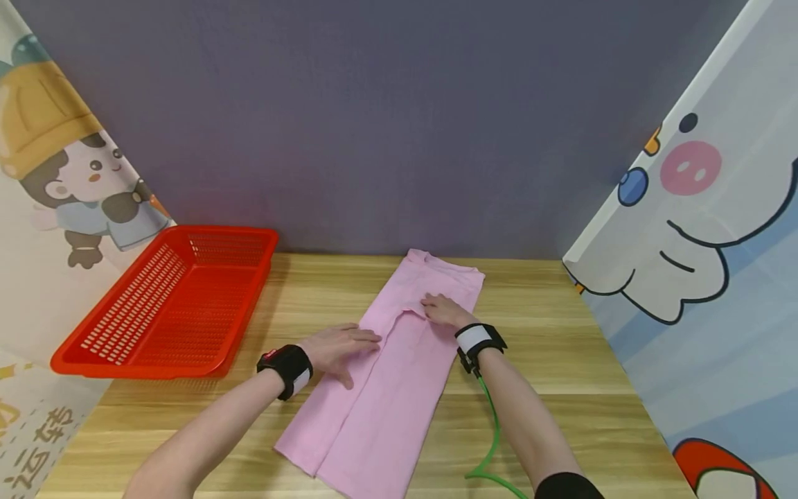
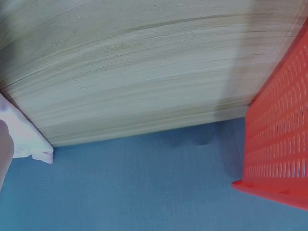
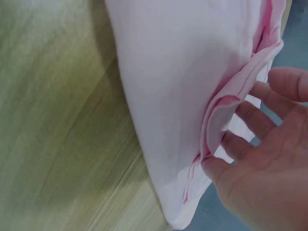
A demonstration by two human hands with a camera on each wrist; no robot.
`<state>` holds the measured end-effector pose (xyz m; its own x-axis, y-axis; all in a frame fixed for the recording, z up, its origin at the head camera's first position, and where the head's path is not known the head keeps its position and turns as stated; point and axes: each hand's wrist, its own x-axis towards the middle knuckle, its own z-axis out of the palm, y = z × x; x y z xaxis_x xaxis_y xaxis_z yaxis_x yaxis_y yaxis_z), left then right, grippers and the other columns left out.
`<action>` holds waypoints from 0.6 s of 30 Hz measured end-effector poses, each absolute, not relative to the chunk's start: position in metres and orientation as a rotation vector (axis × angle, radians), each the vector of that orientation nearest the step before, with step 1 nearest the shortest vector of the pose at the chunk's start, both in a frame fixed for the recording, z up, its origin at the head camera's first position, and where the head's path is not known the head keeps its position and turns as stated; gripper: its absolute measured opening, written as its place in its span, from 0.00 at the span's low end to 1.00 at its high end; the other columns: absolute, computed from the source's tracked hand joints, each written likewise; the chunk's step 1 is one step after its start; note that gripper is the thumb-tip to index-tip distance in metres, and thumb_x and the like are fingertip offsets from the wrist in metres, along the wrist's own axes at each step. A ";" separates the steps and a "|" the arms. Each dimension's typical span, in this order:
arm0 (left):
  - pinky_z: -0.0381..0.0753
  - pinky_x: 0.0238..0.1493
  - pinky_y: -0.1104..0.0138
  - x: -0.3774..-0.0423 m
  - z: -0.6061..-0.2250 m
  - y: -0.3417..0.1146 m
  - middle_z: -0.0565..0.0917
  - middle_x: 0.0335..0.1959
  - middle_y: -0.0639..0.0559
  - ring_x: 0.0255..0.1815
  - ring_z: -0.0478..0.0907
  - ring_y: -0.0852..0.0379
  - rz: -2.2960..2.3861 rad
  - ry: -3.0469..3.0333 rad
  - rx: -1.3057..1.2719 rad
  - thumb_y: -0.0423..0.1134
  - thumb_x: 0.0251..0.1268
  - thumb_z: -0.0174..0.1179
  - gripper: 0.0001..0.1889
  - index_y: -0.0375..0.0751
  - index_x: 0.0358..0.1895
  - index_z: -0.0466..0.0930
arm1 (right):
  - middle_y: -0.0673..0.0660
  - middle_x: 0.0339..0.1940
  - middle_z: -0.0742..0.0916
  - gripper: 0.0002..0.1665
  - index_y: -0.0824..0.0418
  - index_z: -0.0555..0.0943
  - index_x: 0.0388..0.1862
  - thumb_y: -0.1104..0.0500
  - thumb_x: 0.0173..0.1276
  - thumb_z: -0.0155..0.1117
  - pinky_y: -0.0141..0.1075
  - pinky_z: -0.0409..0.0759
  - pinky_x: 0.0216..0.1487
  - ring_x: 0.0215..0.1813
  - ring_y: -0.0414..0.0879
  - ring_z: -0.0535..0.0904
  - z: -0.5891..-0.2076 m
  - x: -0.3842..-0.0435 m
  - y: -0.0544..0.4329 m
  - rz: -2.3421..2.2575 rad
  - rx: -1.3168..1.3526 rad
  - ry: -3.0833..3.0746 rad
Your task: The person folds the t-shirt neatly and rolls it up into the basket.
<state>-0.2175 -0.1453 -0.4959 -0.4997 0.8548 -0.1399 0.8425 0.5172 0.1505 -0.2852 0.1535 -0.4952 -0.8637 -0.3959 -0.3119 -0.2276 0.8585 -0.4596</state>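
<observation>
A pink shirt (image 1: 399,388), folded into a long strip, lies slantwise on the wooden table with its collar end towards the back wall. On its left edge rests my left hand (image 1: 339,350), fingers spread and thumb apart. Higher up, my right hand (image 1: 445,312) touches the folded layers beside a raised edge of cloth. In the right wrist view, the fingers of the right hand (image 3: 269,154) lie along the sleeve opening (image 3: 224,108), with the thumb held away from the cloth. Only a sliver of the left hand (image 2: 5,149) shows in the left wrist view, next to a pink corner.
A red plastic basket (image 1: 233,305) with perforated sides stands at the table's left. Grey-blue cloth (image 1: 399,138) rises behind the wooden table (image 1: 536,430), and printed panels stand on both sides. From the right wristband a green cable (image 1: 492,443) runs down over the table.
</observation>
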 end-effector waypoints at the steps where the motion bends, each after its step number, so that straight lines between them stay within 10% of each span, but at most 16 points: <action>1: 0.61 0.78 0.50 -0.218 -0.496 -0.145 0.69 0.76 0.46 0.78 0.65 0.48 0.090 2.552 1.431 0.58 0.44 0.77 0.50 0.38 0.72 0.69 | 0.67 0.81 0.62 0.30 0.68 0.65 0.76 0.57 0.79 0.39 0.55 0.48 0.83 0.83 0.67 0.48 -0.495 -0.286 0.154 -0.595 -0.463 2.624; 18: 0.53 0.82 0.53 -0.216 -0.504 -0.139 0.56 0.82 0.45 0.83 0.52 0.47 -0.081 2.541 1.389 0.74 0.50 0.65 0.60 0.39 0.79 0.56 | 0.64 0.79 0.66 0.29 0.67 0.69 0.73 0.58 0.77 0.41 0.55 0.48 0.83 0.83 0.65 0.49 -0.500 -0.299 0.153 -0.715 -0.551 2.618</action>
